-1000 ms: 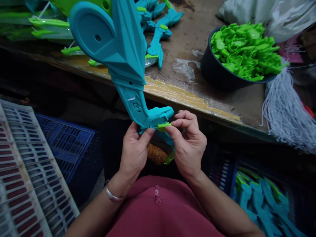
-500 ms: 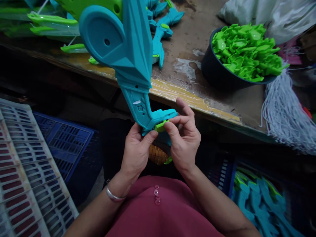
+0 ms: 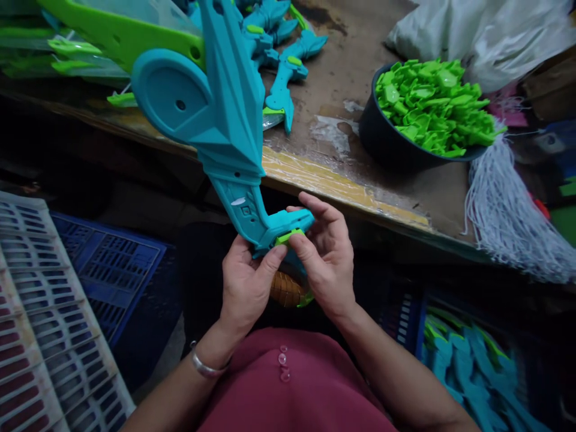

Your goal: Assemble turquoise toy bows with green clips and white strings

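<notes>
Now hands (image 3: 330, 267) closer together at clip (image 3: 284, 238)

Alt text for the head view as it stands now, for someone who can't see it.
A person's left hand grips the lower end of a blue frame while the right hand holds a green clip against it. Beyond, a table bears a dark tub heaped with green pieces, white strings beside it.

Worn brown surface (image 3: 335, 75), yellowish tape strip (image 3: 324, 180) along front edge. On it: dark round tub (image 3: 382, 141) heaped with small green plastic pieces (image 3: 432, 105), teal-and-green plastic parts (image 3: 281, 87), white string bundle (image 3: 495, 192) draping over edge.
</notes>
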`<state>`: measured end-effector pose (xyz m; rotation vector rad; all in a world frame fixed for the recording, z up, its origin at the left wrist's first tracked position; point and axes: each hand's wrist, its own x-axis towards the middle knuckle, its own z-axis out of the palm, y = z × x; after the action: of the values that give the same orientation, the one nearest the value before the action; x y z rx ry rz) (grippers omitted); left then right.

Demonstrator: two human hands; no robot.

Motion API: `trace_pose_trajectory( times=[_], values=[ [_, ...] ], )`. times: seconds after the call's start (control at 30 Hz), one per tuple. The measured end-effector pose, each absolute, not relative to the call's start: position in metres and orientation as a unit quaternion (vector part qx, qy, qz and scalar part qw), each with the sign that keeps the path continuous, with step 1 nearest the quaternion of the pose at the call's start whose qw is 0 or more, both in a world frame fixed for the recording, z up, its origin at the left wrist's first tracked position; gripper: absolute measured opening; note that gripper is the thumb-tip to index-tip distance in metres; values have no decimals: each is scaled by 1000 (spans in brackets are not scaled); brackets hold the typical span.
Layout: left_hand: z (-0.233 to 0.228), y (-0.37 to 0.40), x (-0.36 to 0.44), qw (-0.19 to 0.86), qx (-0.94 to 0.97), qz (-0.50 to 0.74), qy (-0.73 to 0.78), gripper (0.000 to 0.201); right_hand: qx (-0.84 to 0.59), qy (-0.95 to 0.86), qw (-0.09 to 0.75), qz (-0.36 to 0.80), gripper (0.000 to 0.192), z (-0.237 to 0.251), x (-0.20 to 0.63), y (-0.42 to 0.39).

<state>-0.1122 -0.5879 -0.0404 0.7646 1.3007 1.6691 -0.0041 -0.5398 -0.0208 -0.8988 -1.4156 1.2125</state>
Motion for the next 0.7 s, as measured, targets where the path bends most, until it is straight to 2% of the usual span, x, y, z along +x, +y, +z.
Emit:
trace_pose_trajectory(
  times=[0.2,0.3,0.53,0.63,0.7],
  values=[
    [-38,-587,-107,423,321,669,520,27,-391,-611,569,388,12,-31,-3,-545],
    [-36,-587,-106,421,333,671,511,28,-389,-620,577,363,12,-35,-1,-544],
    [-36,-586,-104,433,332,677,494,29,-392,-609,574,383,11,-32,0,-545],
    [-38,-587,-104,431,326,671,507,30,-393,-593,560,424,10,-28,1,-545],
    [-39,-587,-106,425,330,664,519,29,-402,-568,538,476,19,-25,4,-540]
  ],
)
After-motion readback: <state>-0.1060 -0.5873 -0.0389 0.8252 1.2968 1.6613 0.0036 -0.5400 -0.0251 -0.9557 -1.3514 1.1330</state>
